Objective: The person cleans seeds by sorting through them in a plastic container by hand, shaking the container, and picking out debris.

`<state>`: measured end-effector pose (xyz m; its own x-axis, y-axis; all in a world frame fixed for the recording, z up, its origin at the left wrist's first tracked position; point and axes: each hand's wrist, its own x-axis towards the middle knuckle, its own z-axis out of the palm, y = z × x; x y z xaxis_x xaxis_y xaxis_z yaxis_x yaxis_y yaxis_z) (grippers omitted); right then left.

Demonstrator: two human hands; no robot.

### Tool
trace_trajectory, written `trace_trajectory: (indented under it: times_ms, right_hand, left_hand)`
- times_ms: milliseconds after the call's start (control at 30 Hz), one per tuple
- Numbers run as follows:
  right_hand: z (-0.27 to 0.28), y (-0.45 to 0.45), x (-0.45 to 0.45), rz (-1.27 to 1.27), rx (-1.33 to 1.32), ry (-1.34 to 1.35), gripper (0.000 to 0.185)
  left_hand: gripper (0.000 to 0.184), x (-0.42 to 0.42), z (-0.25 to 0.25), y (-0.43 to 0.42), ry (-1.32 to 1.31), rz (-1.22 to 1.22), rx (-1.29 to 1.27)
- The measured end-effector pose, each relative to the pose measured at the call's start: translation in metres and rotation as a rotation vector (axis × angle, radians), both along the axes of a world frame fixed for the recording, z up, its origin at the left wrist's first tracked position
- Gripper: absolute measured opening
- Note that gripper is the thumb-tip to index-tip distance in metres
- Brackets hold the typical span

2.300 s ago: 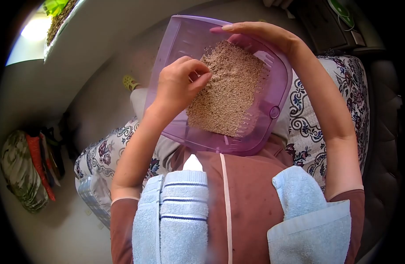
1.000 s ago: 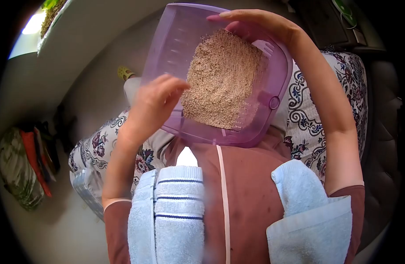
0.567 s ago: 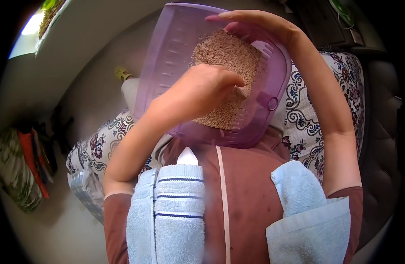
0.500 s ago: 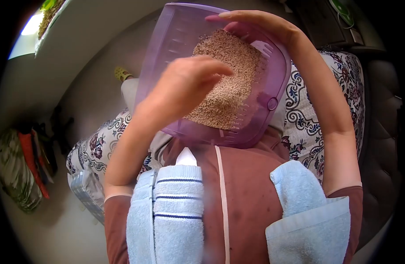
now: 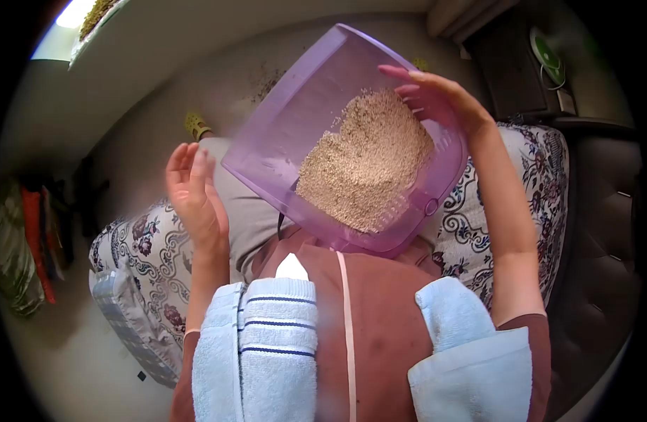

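A purple plastic winnowing pan [image 5: 270, 133] rests tilted over my lap, its open edge toward the upper left. A heap of small tan grain [image 5: 369, 162] lies in it, gathered toward the ridged, rounded back wall. My right hand [image 5: 450, 102] grips the pan's right rim, with the fingers reaching over the inside. Out to the left of the pan, my left hand [image 5: 197, 193] is raised with its fingers extended, apart from the pan and holding nothing.
I sit on a floral-covered seat [image 5: 478, 218]. Light blue towels [image 5: 277, 344] hang down my front. A dark side table [image 5: 506, 84] holds a green round object [image 5: 546, 58]. Dark bits [image 5: 267, 81] lie on the floor beyond a yellow clog [image 5: 195, 125]. Plaid cloth [image 5: 116, 295] drapes at left.
My left hand has moved from over the grain out to the left of the pan. The pan has turned clockwise and shifted slightly lower, with my right hand still on its rim.
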<state>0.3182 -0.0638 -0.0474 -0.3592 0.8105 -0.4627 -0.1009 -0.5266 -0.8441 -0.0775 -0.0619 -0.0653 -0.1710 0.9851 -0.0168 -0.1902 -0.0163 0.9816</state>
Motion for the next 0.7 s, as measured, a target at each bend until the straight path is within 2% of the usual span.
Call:
trace_trajectory:
  times_ms: [100, 167, 200, 233, 300, 333, 367, 433, 533, 633, 700]
  right_hand:
    - [-0.005, -0.007, 0.009, -0.116, -0.047, 0.021, 0.067]
    - [-0.014, -0.008, 0.015, -0.171, -0.019, -0.023, 0.07]
    - [-0.014, -0.007, 0.016, -0.205, -0.018, -0.001, 0.069]
    - [-0.012, -0.006, 0.012, -0.237, -0.016, 0.022, 0.069]
    - [-0.007, -0.001, -0.007, -0.38, 0.138, -0.158, 0.068]
    - [-0.011, 0.004, -0.02, -0.39, 0.33, -0.217, 0.07]
    - [-0.006, -0.001, -0.033, -0.456, 0.366, -0.184, 0.071]
    - [-0.002, -0.007, -0.025, -0.507, 0.2, -0.041, 0.069]
    - [-0.027, -0.012, -0.01, -0.52, 0.095, 0.305, 0.059]
    - [-0.046, -0.01, -0.052, -0.682, 0.135, 0.286, 0.056]
    - [-0.057, -0.007, -0.059, -0.701, 0.085, 0.346, 0.052]
  left_hand:
    - [0.051, 0.017, -0.007, -0.016, -0.564, -0.498, -0.551]
    - [0.06, 0.056, -0.007, -0.032, -0.463, -0.593, -0.626]
    - [0.061, 0.074, -0.006, -0.029, -0.358, -0.543, -0.568]
    - [0.061, 0.08, -0.013, -0.017, -0.425, -0.494, -0.547]
    - [0.06, 0.092, -0.038, 0.013, -0.563, -0.383, -0.49]
    - [0.061, 0.093, -0.036, 0.027, -0.61, -0.354, -0.503]
    - [0.061, 0.093, -0.031, 0.032, -0.608, -0.349, -0.467]
    - [0.062, 0.099, -0.005, 0.036, -0.586, -0.355, -0.417]
    - [0.06, 0.104, -0.007, 0.044, -0.415, -0.276, -0.409]
    - [0.058, 0.075, -0.031, 0.073, -0.352, -0.314, -0.465]
    - [0.055, 0.065, -0.035, 0.082, -0.285, -0.331, -0.52]
